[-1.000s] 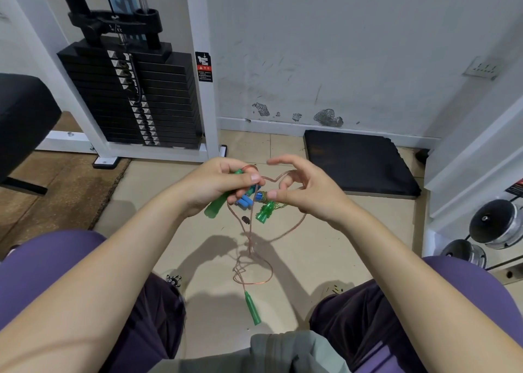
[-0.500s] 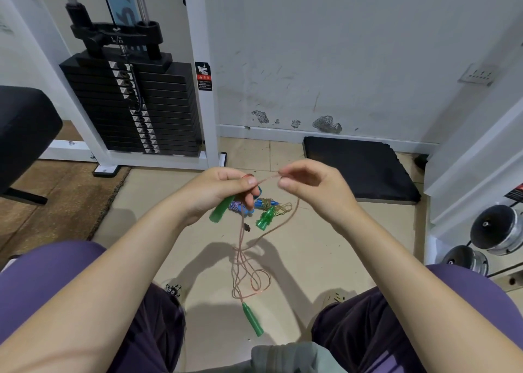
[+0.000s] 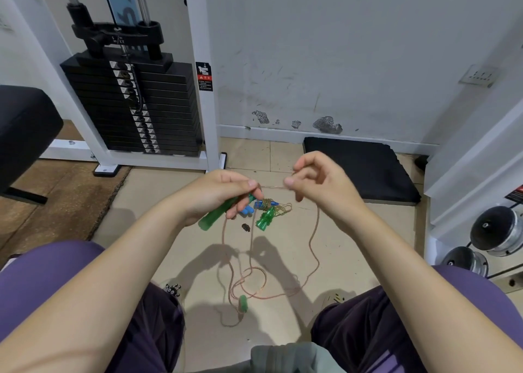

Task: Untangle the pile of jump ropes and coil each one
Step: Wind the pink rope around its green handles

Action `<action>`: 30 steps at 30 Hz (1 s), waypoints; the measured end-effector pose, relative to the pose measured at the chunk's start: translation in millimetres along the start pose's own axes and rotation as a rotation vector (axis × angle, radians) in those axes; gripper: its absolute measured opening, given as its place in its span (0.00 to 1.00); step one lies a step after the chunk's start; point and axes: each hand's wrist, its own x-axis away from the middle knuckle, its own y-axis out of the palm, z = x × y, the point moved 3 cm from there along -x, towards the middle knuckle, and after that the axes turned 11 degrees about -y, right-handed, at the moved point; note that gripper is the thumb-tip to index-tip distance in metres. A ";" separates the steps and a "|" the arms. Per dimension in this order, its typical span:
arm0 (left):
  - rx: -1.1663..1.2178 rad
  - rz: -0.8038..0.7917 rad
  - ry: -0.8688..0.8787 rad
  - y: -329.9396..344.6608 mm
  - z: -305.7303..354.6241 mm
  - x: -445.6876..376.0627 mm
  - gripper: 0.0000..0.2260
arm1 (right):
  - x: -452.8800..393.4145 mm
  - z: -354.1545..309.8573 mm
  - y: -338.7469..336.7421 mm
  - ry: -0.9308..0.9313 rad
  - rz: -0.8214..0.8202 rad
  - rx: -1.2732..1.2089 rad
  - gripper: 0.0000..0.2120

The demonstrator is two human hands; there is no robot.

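My left hand (image 3: 218, 194) grips a green jump rope handle (image 3: 216, 214) with its fingers curled round it. A thin pinkish rope (image 3: 312, 239) runs from that hand to my right hand (image 3: 317, 183), which pinches the rope between thumb and forefinger. The rope hangs down in loose loops to the floor, where its second green handle (image 3: 243, 303) dangles. On the floor behind lie blue handles (image 3: 249, 209) and a green handle (image 3: 264, 219) wrapped in a coiled golden rope (image 3: 278, 207).
I sit with my knees apart over a beige tiled floor (image 3: 175, 248). A weight stack machine (image 3: 135, 103) stands at the back left, a black foam mat (image 3: 359, 166) at the back right, dumbbells (image 3: 492, 234) on the right, and a black bench pad (image 3: 25, 126) on the left.
My hands have moved apart, the right one drawing the rope out to the right and up. The hanging loops and lower green handle have risen off the floor.
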 end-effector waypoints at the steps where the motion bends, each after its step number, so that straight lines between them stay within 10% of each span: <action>1: 0.005 -0.015 0.005 5.1 -0.7 -0.7 0.15 | 2.1 1.8 9.1 0.023 -0.081 -0.014 0.14; 5: -0.031 -0.036 -0.004 12.2 1.5 0.0 0.12 | 6.3 5.4 31.2 0.023 -0.241 0.077 0.12; 11: -0.060 0.060 -0.014 -10.1 1.4 -0.4 0.11 | -4.2 -1.4 -11.2 -0.039 0.201 0.148 0.09; 19: 0.017 -0.057 -0.002 5.3 -1.9 -5.6 0.10 | 3.7 7.9 28.8 0.018 -0.185 0.071 0.08; 25: 0.069 -0.012 0.013 -4.5 -0.5 -6.5 0.11 | -4.8 1.9 -3.9 -0.013 0.209 0.109 0.06; 30: 0.077 -0.067 0.018 9.1 -3.0 -7.7 0.09 | 2.3 6.5 20.9 0.053 -0.123 0.024 0.10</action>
